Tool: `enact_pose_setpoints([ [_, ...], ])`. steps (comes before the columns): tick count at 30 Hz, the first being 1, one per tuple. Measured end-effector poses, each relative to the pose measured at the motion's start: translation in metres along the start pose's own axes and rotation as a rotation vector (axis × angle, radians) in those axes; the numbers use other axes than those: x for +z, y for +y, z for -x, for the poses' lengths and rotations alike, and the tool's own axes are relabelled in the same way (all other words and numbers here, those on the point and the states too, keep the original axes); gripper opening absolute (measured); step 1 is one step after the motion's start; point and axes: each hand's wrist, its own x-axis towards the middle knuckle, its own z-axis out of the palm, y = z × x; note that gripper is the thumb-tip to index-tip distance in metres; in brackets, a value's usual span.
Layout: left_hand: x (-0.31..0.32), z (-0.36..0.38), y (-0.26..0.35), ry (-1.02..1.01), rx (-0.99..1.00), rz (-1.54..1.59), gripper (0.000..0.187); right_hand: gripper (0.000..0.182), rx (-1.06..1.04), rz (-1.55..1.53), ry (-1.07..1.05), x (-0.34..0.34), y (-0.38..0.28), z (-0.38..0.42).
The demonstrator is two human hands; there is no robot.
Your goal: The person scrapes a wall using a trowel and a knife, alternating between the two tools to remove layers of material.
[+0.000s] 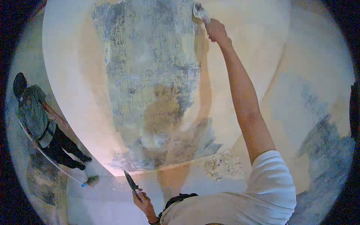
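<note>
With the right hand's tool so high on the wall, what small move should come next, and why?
Probably draw the scraper in the right hand downward across the grey patch. The blade sits at that patch's top edge, with rough grey wall below it. The left hand holds a second blade low.

My right arm (245, 101) is stretched out nearly straight, far up and away from me, bare from the short sleeve to the wrist, and the right hand (216, 30) at its end is closed in a fist-like grip. My left hand (143, 202) sits low and close to my chest, wrist bent, fingers curled shut.
</note>
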Motion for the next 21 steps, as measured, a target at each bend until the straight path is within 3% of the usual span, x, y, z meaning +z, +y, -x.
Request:
enact_pose_setpoints([
  [1,0.0,-0.001,0.001,0.0,-0.005,0.001,0.031,0.058,0.132,-0.054,-0.067,-0.003,-0.003,0.001],
  [3,-0.004,-0.006,-0.01,0.001,0.02,0.043,0.031,0.058,-0.462,0.325,0.301,0.021,0.038,-0.014],
  [5,0.0,-0.009,-0.004,-0.006,0.03,0.019,0.03,0.051,-0.551,0.379,0.299,0.024,0.05,-0.02],
  [7,0.003,-0.013,-0.003,-0.024,0.04,0.02,0.03,0.042,-0.227,0.137,0.011,0.008,0.024,-0.019],
  [9,0.003,-0.017,-0.005,-0.059,0.054,0.042,0.03,0.037,-0.049,0.0,-0.086,-0.009,-0.006,-0.021],
  [11,0.01,-0.018,0.009,-0.085,0.023,0.034,0.029,0.037,-0.258,0.309,0.104,-0.002,0.004,-0.051],
  [12,0.013,-0.018,0.015,-0.097,0.006,0.029,0.029,0.037,-0.512,0.667,0.303,0.009,0.023,-0.083],
  [17,0.02,-0.011,0.011,-0.108,0.047,0.023,0.026,0.047,-0.038,0.125,0.058,-0.035,-0.022,-0.131],
  [19,0.017,-0.007,0.01,-0.113,0.04,0.019,0.025,0.045,-0.435,0.498,0.188,-0.006,0.04,-0.148],
  [21,0.018,-0.006,0.007,-0.1,0.028,0.007,0.024,0.044,-0.418,0.585,0.05,-0.012,0.016,-0.099],
])
